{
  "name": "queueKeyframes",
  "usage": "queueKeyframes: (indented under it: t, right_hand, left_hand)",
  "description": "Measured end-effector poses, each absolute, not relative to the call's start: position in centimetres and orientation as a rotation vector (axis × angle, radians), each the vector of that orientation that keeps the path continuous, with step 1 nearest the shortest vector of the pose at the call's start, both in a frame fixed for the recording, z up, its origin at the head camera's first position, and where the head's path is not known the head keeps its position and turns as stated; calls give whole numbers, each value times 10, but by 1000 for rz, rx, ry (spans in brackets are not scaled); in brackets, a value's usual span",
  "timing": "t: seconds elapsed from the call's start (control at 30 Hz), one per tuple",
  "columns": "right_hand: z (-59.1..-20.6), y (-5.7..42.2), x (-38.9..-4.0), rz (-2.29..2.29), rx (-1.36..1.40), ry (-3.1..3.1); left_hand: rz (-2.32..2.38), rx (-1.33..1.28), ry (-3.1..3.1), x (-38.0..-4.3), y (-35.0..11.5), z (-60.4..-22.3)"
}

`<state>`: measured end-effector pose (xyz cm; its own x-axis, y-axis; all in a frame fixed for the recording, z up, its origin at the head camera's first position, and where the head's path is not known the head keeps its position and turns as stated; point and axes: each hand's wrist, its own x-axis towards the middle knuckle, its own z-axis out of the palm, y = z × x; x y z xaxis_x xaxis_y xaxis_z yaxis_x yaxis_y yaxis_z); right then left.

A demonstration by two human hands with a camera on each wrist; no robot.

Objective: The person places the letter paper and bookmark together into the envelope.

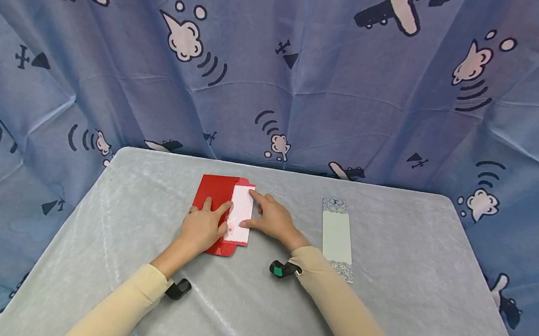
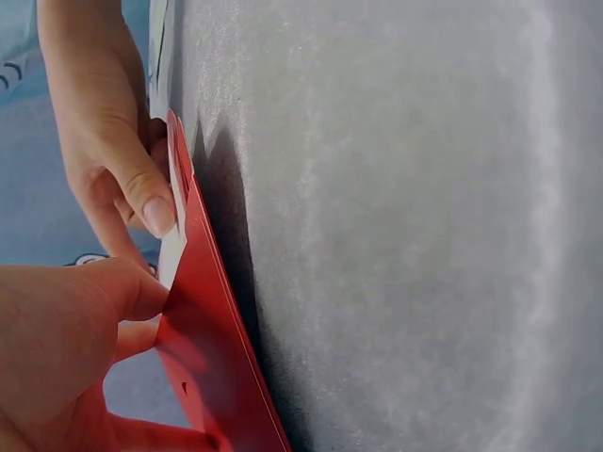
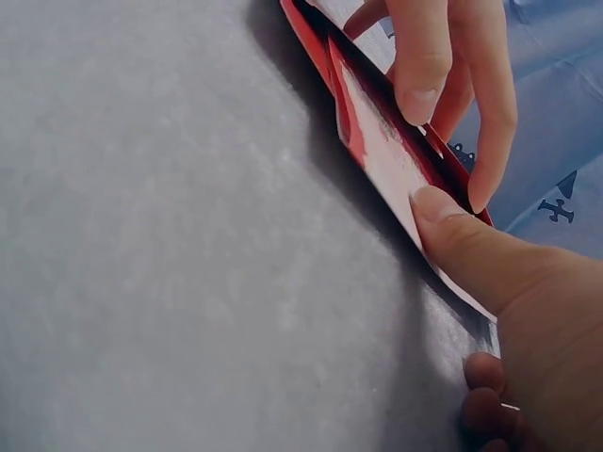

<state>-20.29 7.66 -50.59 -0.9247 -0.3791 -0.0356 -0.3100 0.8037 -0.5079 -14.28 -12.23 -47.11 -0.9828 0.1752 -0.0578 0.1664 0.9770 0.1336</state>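
A red envelope (image 1: pixel 217 187) lies on the table under my left hand (image 1: pixel 201 228). The fingers of that hand are spread over it, and the thumb and index finger hold the edge of its mouth. A white card with pink print and red ends (image 1: pixel 240 214) lies along the envelope's right side, at the mouth. My right hand (image 1: pixel 273 219) grips the card's outer edge, thumb near the lower end and fingers near the top. In the right wrist view, the card (image 3: pixel 391 165) sits partly inside the gaping red envelope (image 3: pixel 316 38). How deep it reaches is hidden.
To the right, near the right forearm, lies a long pale green card with blue patterned ends (image 1: pixel 336 236). The grey cloth-covered table (image 1: pixel 232 319) ends at the back against a blue curtain (image 1: pixel 306 111) printed with planes and clouds.
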Motion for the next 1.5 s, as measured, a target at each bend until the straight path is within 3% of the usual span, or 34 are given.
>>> queueKeyframes:
  t: [1.5]
  right_hand:
    - [-504,65,-200,-567,-539,2920]
  left_hand:
    - [193,287,3083,-143,-122,-475]
